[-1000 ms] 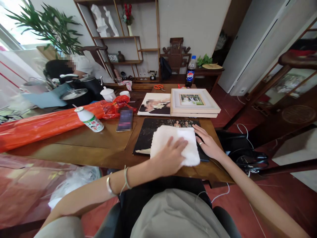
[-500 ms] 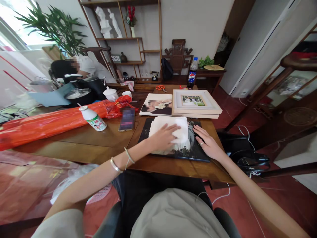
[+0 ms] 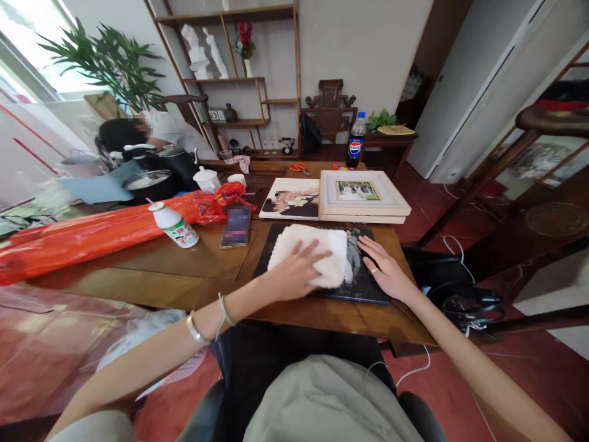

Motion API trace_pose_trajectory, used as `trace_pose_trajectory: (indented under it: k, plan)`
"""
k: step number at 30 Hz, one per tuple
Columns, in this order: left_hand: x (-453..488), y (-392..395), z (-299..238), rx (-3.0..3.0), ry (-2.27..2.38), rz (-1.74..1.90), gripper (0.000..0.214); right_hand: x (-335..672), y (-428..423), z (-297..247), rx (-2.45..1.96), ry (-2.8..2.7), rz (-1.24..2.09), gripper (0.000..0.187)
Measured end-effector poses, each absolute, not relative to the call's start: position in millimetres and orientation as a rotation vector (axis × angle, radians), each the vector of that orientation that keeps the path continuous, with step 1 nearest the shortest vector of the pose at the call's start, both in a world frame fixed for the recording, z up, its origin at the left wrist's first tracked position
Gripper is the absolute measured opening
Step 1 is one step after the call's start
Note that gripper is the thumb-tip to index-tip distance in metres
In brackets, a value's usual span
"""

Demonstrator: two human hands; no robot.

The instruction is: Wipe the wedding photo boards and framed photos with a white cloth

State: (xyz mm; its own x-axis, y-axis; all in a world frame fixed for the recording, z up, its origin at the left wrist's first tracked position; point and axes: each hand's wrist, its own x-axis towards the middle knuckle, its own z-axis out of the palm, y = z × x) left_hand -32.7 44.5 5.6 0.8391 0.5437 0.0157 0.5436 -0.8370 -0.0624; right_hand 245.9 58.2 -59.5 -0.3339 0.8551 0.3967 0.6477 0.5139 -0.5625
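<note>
A white cloth (image 3: 335, 245) lies folded on a dark photo panel (image 3: 368, 291), covering much of its left and middle. My left hand (image 3: 297, 267) rests flat on the cloth with the fingers spread, pressing rather than gripping it. At the panel's right side, my right hand (image 3: 386, 270) lies with its fingers stretched out, touching the surface, and holds nothing. Between my hands, part of a printed picture with pale figures shows. Whatever the cloth covers is hidden.
Behind the panel are a flat photo print (image 3: 292, 199) and stacked white picture frames (image 3: 386, 205). A phone (image 3: 236, 227), a white bottle (image 3: 173, 226) and a red-wrapped roll (image 3: 115, 227) lie left. Farther back are orange-handled scissors (image 3: 298, 167) and a cola bottle (image 3: 356, 144). Someone sits at far left.
My left hand and the cloth have slid slightly left and toward me over the panel. My right hand stays at the right side. The camera view has tilted a little.
</note>
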Motion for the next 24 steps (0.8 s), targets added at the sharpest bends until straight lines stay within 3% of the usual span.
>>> trace_pose_trajectory:
  k: [5, 10, 16, 24]
  plan:
    - [-33.6, -12.7, 7.4, -3.046, -0.736, 0.079, 0.026, 246.5, 59.4, -60.9, -1.223, -2.100, 0.390, 0.045]
    - [-32.1, -20.1, 3.8, -3.041, -0.735, 0.033, 0.030, 246.4, 59.4, -60.1, -1.215, -2.104, 0.389, 0.045]
    - [-41.0, 52.6, 2.0, -2.945, -0.986, -0.009, 0.025, 246.1, 59.4, -59.8, -1.219, -2.106, 0.378, 0.044]
    - [-64.9, 131.4, 1.8, -2.917, -0.967, -0.128, 0.025, 246.3, 57.7, -59.2, -1.218, -2.088, 0.399, 0.042]
